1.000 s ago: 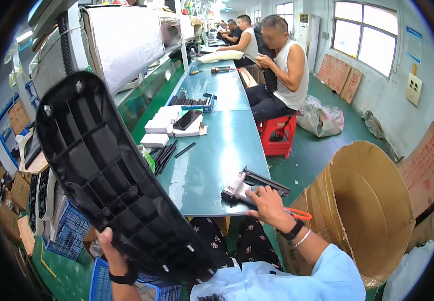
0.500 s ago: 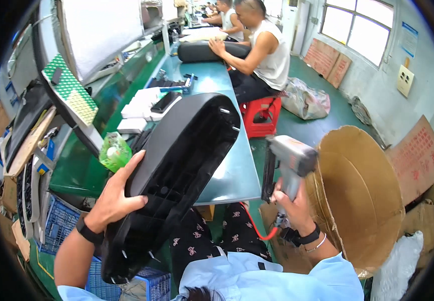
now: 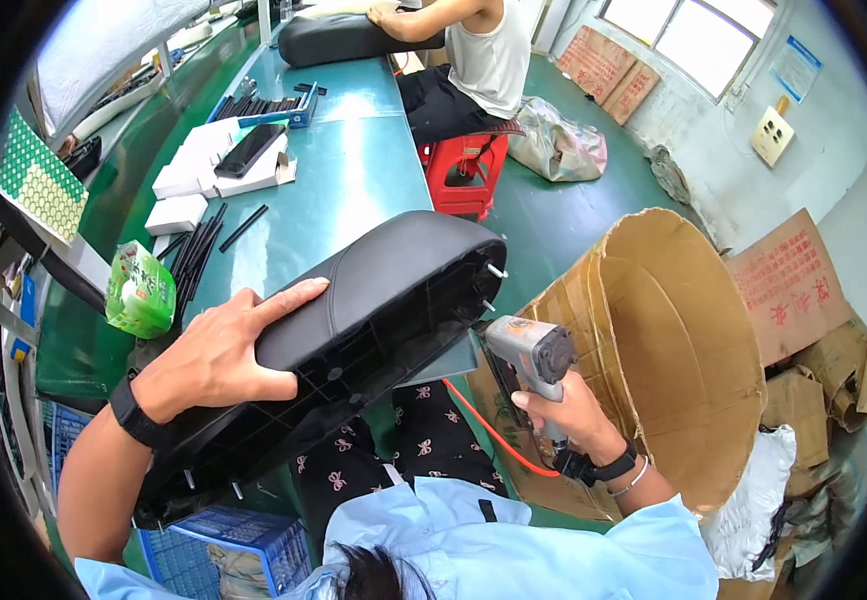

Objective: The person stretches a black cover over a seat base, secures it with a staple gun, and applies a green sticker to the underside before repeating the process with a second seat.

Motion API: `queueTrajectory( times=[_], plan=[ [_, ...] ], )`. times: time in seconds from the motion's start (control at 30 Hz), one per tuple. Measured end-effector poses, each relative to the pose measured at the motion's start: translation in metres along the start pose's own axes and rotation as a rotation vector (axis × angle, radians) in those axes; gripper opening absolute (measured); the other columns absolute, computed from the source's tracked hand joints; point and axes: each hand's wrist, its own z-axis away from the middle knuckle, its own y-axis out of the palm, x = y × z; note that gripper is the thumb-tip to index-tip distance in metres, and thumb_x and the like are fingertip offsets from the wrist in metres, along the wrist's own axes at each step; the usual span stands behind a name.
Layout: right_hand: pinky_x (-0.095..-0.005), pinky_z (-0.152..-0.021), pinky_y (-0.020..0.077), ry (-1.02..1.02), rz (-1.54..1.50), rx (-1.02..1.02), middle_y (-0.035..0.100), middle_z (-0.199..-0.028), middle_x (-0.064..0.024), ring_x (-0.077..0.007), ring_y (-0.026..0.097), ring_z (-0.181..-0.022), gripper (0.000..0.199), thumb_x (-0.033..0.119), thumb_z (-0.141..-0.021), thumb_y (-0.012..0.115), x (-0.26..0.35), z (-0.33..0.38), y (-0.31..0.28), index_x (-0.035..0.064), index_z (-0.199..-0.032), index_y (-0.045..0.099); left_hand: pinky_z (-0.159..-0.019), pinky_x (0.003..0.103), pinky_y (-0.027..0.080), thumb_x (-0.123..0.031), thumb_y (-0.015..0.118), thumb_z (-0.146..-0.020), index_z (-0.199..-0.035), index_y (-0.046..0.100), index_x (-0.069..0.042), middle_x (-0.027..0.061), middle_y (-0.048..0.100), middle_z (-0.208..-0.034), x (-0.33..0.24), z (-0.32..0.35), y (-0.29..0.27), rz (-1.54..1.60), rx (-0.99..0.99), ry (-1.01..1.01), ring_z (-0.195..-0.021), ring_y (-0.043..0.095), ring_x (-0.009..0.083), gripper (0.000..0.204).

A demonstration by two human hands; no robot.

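A long black padded seat (image 3: 373,300) with a hard plastic underside rests tilted on the near edge of the green table (image 3: 353,180). My left hand (image 3: 218,355) lies flat on its leather top and steadies it. My right hand (image 3: 558,405) grips a grey pneumatic staple gun (image 3: 528,355) with an orange hose (image 3: 488,430), its nose close to the seat's right edge. Small metal studs stick out of the seat's end.
A big rolled cardboard sheet (image 3: 668,340) stands to my right. On the table lie white boxes (image 3: 203,180), black strips (image 3: 198,250) and a green packet (image 3: 140,290). Another person (image 3: 478,50) sits on a red stool (image 3: 468,170) with a second black seat.
The seat has been turned over and lowered from held up in front of me to the table edge. My right hand picked the staple gun off the table and brought it beside the seat.
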Motion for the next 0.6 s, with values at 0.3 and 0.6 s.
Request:
queueTrajectory(
  times=[0.3, 0.6],
  plan=[
    [-0.0227, -0.051, 0.0395, 0.072, 0.091, 0.113, 0.050, -0.061, 0.0009, -0.0089, 0.049, -0.052, 0.029, 0.019, -0.082, 0.067, 0.023, -0.017, 0.010, 0.0023, -0.102, 0.054, -0.072, 0.042, 0.046, -0.041, 0.065, -0.061, -0.140, 0.039, -0.033, 0.0223, 0.050, -0.086, 0.001, 0.006, 0.008, -0.035, -0.079, 0.063, -0.075, 0.054, 0.0388, 0.084],
    [-0.0222, -0.052, 0.0396, 0.138, 0.048, 0.180, 0.052, -0.068, 0.0002, -0.0086, 0.050, -0.053, 0.038, 0.018, -0.082, 0.068, 0.020, -0.005, 0.047, 0.0013, -0.112, 0.051, -0.072, 0.043, 0.046, -0.044, 0.064, -0.064, -0.141, 0.039, -0.032, 0.0222, 0.051, -0.081, 0.003, 0.009, 0.013, -0.033, -0.093, 0.071, -0.076, 0.054, 0.0384, 0.082]
  ],
)
